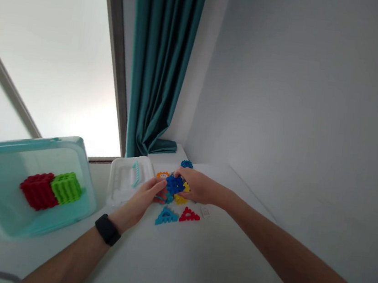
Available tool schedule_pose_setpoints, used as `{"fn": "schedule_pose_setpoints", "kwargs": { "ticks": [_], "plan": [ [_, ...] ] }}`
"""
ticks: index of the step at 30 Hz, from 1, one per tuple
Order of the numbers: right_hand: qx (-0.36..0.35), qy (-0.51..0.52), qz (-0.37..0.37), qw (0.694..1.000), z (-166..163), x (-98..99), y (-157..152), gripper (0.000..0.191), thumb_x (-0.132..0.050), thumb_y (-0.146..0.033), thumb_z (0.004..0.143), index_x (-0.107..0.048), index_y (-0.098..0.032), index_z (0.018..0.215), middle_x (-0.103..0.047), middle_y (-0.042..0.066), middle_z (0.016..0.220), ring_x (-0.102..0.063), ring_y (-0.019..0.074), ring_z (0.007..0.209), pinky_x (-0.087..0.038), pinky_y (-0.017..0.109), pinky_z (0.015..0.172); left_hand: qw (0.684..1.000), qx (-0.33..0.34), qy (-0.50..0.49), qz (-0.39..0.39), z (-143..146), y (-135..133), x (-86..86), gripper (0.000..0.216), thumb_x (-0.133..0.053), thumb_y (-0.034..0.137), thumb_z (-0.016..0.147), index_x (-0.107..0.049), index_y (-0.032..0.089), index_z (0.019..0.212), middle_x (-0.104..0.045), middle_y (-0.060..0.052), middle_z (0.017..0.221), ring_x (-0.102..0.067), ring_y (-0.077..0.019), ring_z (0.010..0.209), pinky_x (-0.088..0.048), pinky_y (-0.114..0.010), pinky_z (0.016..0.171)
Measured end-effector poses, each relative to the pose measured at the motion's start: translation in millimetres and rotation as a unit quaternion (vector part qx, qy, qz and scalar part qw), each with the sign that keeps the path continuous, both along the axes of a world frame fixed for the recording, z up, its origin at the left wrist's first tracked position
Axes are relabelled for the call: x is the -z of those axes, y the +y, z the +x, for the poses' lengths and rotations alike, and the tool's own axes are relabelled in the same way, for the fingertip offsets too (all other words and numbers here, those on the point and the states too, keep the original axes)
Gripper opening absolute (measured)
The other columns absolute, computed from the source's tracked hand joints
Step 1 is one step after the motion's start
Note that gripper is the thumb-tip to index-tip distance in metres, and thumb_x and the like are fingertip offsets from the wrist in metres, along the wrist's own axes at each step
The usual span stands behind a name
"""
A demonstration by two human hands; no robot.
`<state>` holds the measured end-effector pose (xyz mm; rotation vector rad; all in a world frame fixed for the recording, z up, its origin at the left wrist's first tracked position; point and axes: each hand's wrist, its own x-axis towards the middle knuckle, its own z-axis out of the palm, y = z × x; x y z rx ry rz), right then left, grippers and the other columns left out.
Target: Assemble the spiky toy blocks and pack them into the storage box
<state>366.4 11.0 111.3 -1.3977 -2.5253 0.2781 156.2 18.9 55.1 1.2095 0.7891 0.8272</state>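
Both my hands meet at a cluster of toothed plastic building pieces on a white table (174,259). My left hand (140,202), with a black watch on its wrist, and my right hand (197,186) close their fingers on a dark blue toothed piece (174,184) from either side. Yellow pieces (182,198), an orange piece (163,174) and a teal piece lie under and around it. A light blue triangle (166,216) and a red triangle (189,215) lie just in front. Another blue piece (186,163) sits behind.
A turquoise plastic box (4,155) stands at the left, holding a red block (36,189) and a green block (66,187). Its clear lid (120,181) with a teal handle lies beside my left hand. A teal curtain (160,64), window and grey wall stand behind.
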Motion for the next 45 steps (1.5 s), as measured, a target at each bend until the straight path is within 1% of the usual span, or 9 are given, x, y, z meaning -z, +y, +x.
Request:
{"fn": "schedule_pose_setpoints", "kwargs": {
  "ticks": [8, 12, 17, 21, 28, 30, 34, 36, 45],
  "plan": [
    [-0.085, 0.052, 0.025, 0.995, -69.3, 7.0, -11.1, 0.039, -0.073, -0.022, 0.079, -0.057, -0.020, 0.115, -0.063, 0.009, 0.112, -0.061, 0.0252, 0.104, -0.048, 0.039, 0.092, 1.000, -0.017, 0.022, 0.005, -60.2, -14.3, 0.5, 0.033, -0.067, 0.046, 0.084, -0.062, 0.015, 0.096, -0.067, -0.007, 0.096, -0.061, -0.0159, 0.080, -0.051, -0.031, 0.075],
    [-0.113, 0.152, 0.027, 0.981, -85.0, 22.9, -19.0, 0.039, -0.069, -0.024, 0.083, -0.052, -0.021, 0.117, -0.058, 0.011, 0.124, -0.057, 0.0239, 0.112, -0.048, 0.040, 0.096, 0.981, -0.044, 0.089, 0.167, -84.8, -12.4, 9.9, 0.029, -0.066, 0.043, 0.085, -0.061, 0.017, 0.097, -0.068, -0.005, 0.091, -0.063, -0.0188, 0.083, -0.052, -0.035, 0.080],
    [-0.025, 0.270, 0.017, 0.963, -100.1, 53.8, -28.5, 0.035, -0.059, -0.023, 0.089, -0.050, -0.022, 0.123, -0.062, 0.009, 0.117, -0.061, 0.0194, 0.099, -0.051, 0.036, 0.087, 0.904, -0.048, 0.187, 0.381, -112.0, -16.6, 17.2, 0.019, -0.063, 0.033, 0.090, -0.063, 0.020, 0.104, -0.068, -0.006, 0.101, -0.062, -0.0210, 0.095, -0.050, -0.037, 0.089],
    [-0.027, 0.273, 0.032, 0.961, -115.3, 69.4, -32.3, 0.014, -0.059, -0.023, 0.089, -0.058, -0.021, 0.103, -0.064, 0.005, 0.098, -0.060, 0.0197, 0.092, -0.049, 0.036, 0.085, 0.883, -0.030, 0.206, 0.420, -126.1, -23.2, 19.4, 0.015, -0.059, 0.028, 0.093, -0.062, 0.021, 0.105, -0.067, -0.005, 0.103, -0.063, -0.0196, 0.095, -0.051, -0.034, 0.087],
    [-0.007, 0.287, 0.038, 0.957, -151.7, 82.9, -36.9, 0.007, -0.059, -0.020, 0.087, -0.059, -0.020, 0.094, -0.057, 0.003, 0.089, -0.055, 0.0172, 0.081, -0.047, 0.031, 0.073, 0.850, -0.082, 0.269, 0.445, -153.3, -38.5, 32.9, 0.026, -0.055, 0.027, 0.094, -0.057, 0.021, 0.119, -0.066, -0.006, 0.106, -0.063, -0.0204, 0.097, -0.052, -0.034, 0.087],
    [0.013, 0.294, 0.035, 0.955, -162.8, 85.8, -35.8, 0.008, -0.059, -0.020, 0.086, -0.059, -0.020, 0.094, -0.055, 0.001, 0.085, -0.053, 0.0152, 0.074, -0.046, 0.029, 0.067, 0.817, -0.113, 0.315, 0.470, -169.0, -43.7, 38.1, 0.035, -0.054, 0.029, 0.095, -0.052, 0.020, 0.128, -0.064, -0.010, 0.116, -0.062, -0.0229, 0.105, -0.052, -0.038, 0.091],
    [0.074, 0.329, 0.044, 0.940, -184.4, 88.4, -28.9, 0.010, -0.059, -0.023, 0.085, -0.061, -0.019, 0.094, -0.054, 0.001, 0.085, -0.052, 0.0128, 0.066, -0.046, 0.028, 0.062, 0.689, -0.155, 0.474, 0.527, -207.5, -52.5, 49.0, 0.033, -0.049, 0.026, 0.094, -0.055, 0.018, 0.126, -0.062, -0.014, 0.121, -0.057, -0.0301, 0.114, -0.046, -0.049, 0.098],
    [0.088, 0.341, 0.050, 0.935, -194.5, 89.0, -25.0, 0.012, -0.059, -0.025, 0.085, -0.062, -0.019, 0.095, -0.055, 0.001, 0.088, -0.053, 0.0127, 0.066, -0.047, 0.027, 0.061, 0.647, -0.147, 0.535, 0.523, -223.2, -56.7, 54.2, 0.031, -0.051, 0.026, 0.093, -0.058, 0.018, 0.121, -0.062, -0.015, 0.121, -0.055, -0.0321, 0.115, -0.044, -0.052, 0.099],
    [0.127, 0.337, 0.086, 0.929, -231.8, 101.4, -18.4, 0.013, -0.057, -0.029, 0.087, -0.063, -0.019, 0.093, -0.057, 0.001, 0.082, -0.055, 0.0153, 0.065, -0.048, 0.029, 0.062, 0.669, -0.121, 0.569, 0.463, -226.3, -66.6, 59.5, 0.039, -0.053, 0.031, 0.091, -0.054, 0.020, 0.128, -0.061, -0.014, 0.124, -0.053, -0.0324, 0.117, -0.042, -0.049, 0.099]
  ]
}}
